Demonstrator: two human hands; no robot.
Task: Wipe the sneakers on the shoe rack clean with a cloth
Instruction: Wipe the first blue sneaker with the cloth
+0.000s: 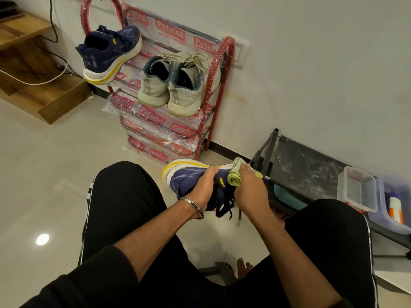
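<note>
A low black rack (311, 172) against the wall; two plastic tubs (358, 192) on it; wooden steps (44, 94) left.

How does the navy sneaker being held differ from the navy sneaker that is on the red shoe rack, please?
The held navy sneaker is gripped by the left hand on its side, sole facing away, while the right hand presses a yellow-green cloth against it. The racked navy sneaker sits untouched on the red shoe rack, upright, heel toward the camera. Both share navy uppers and white soles with a yellow stripe.
</note>
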